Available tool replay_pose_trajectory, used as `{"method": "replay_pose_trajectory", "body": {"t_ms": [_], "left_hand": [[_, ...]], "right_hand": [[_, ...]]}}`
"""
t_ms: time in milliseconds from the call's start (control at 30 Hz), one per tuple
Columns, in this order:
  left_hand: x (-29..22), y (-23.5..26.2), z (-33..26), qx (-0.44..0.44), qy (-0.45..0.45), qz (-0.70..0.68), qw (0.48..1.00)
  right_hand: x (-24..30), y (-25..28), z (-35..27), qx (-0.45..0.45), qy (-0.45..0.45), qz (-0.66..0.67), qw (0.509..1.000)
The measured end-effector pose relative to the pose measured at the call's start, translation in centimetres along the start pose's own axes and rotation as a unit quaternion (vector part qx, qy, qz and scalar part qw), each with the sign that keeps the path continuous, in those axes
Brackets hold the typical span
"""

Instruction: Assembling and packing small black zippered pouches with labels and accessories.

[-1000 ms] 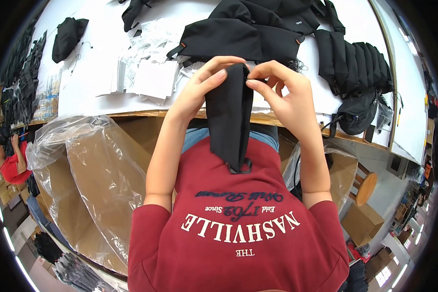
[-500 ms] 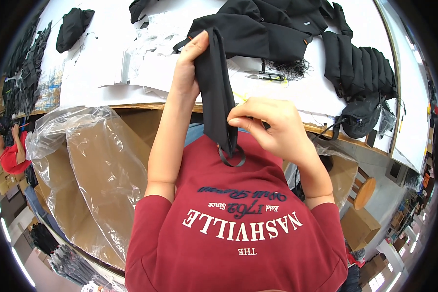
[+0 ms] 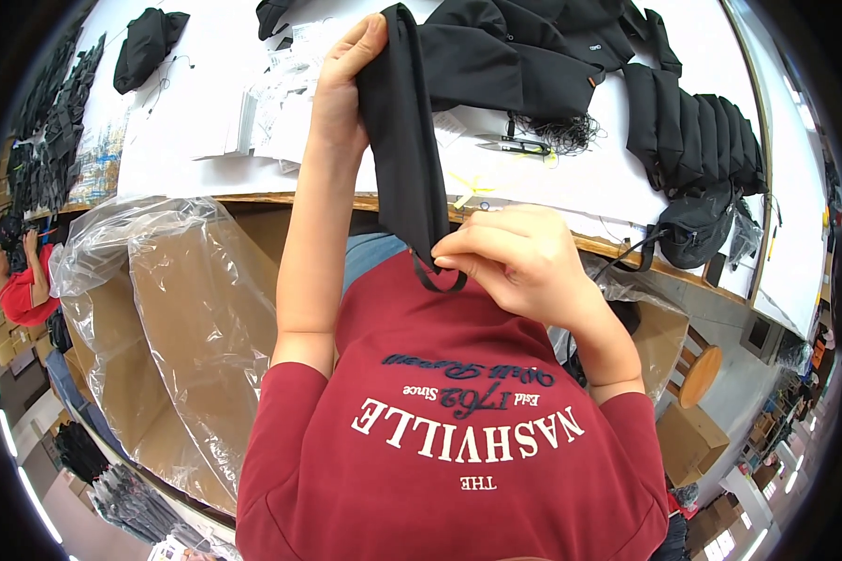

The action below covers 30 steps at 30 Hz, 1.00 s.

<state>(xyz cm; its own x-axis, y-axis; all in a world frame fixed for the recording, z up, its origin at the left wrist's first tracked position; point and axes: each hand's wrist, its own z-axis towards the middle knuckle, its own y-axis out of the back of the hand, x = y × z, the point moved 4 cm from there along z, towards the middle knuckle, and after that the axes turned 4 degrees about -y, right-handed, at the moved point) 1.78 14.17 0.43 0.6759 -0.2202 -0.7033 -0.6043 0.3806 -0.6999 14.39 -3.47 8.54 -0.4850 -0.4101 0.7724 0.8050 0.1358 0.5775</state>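
A long, narrow black fabric pouch [image 3: 402, 140] hangs at a slant in front of my chest, its upper end over the table. My left hand [image 3: 344, 75] is closed around that upper end, thumb on the near side. At the lower end, my right hand [image 3: 524, 257] pinches the corner beside a small black strap loop [image 3: 440, 280]. Exactly what lies between the right fingertips is hidden. Behind the pouch, black thread snips [image 3: 515, 145] lie on the white tabletop [image 3: 187, 122], next to a tangle of black threads [image 3: 571, 133].
Black fabric bags [image 3: 524, 56] cover the table's far middle, with a row of black pouches [image 3: 692, 131] at the right. A black bag [image 3: 150, 47] lies far left. Below the table edge stands a plastic-lined carton [image 3: 187, 327]. Another person [image 3: 28, 280] is at the far left.
My left hand has lifted the pouch up and slightly left. My right hand has shifted down along its edge to the lower corner by the loop.
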Motion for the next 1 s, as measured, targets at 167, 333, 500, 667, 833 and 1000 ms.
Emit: {"method": "replay_pose_trajectory", "body": {"t_ms": [167,333,500,667,833,1000], "left_hand": [[-0.7,-2.3,-0.8,0.047,0.003,0.071,0.996],[-0.5,-2.2,-0.6,0.027,0.001,0.074,0.997],[-0.9,-1.1,-0.1,-0.023,-0.013,0.026,0.999],[-1.4,-2.4,-0.3,0.034,0.015,0.077,0.996],[0.0,-3.3,-2.2,0.117,0.042,0.146,0.982],[1.8,-4.5,-3.5,0.111,0.114,0.119,0.980]], "right_hand": [[0.0,0.8,0.9,-0.043,-0.016,-0.004,0.999],[-0.3,0.7,1.0,-0.053,-0.024,0.037,0.998],[-0.3,0.0,0.5,-0.024,-0.026,0.075,0.997],[-0.4,-0.2,0.5,-0.014,-0.039,0.092,0.995],[-1.5,2.4,2.2,-0.151,-0.088,0.062,0.983],[-2.2,4.2,2.9,-0.244,-0.109,0.028,0.963]]}}
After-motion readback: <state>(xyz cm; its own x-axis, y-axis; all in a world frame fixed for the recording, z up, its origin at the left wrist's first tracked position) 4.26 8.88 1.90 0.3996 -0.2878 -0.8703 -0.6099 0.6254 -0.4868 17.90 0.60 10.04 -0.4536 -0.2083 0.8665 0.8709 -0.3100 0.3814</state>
